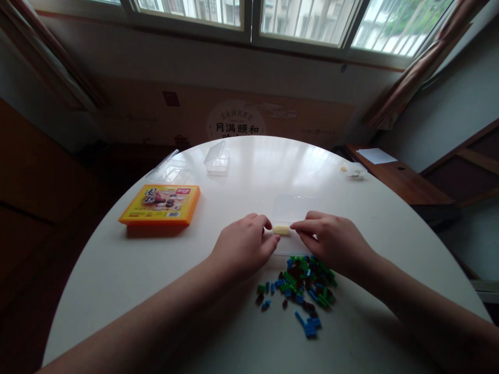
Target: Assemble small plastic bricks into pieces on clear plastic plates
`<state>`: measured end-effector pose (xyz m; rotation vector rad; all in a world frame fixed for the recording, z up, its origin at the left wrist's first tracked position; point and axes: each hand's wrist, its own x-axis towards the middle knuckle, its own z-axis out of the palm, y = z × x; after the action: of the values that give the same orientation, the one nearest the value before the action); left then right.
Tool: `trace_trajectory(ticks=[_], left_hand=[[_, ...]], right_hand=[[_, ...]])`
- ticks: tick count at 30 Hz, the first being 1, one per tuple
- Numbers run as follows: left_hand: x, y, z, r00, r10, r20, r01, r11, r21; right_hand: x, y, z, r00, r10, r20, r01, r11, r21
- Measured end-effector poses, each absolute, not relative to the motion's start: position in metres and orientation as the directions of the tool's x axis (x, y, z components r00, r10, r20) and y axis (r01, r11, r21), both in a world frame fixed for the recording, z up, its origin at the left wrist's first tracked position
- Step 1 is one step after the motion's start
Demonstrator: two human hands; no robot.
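A small pale-yellow studded block [281,230], seemingly made of toy bricks, lies over the shallow clear plastic box [290,248], whose lid [294,206] is folded back. My left hand [247,241] is closed at the block's left end, thumb and forefinger curled about it. At the right end, my right hand [331,236] has its bent fingers against the block, with the thumb lower down. Just in front of the box spreads a loose heap of blue, green and dark brown toy bricks [300,280].
An orange-edged boxed board game [161,202] sits at the left of the round white table [156,291]. Behind it are a clear lidded container [218,163] and another clear plastic case [169,169]. Far right, a small clear container [354,170] has yellowish bits by it.
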<state>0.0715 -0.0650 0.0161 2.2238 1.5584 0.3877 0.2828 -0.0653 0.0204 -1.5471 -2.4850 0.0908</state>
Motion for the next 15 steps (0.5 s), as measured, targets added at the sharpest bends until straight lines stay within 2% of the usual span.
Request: trace_trajectory(ticks=[15], left_hand=[[0.0706, -0.0654, 0.0171, 0.357, 0.934, -0.001, 0.825, -0.315, 0.469]], right_hand=[[0.281, -0.0659, 0.0205, -0.436, 0.887, 0.151, 0.868, 0.459, -0.19]])
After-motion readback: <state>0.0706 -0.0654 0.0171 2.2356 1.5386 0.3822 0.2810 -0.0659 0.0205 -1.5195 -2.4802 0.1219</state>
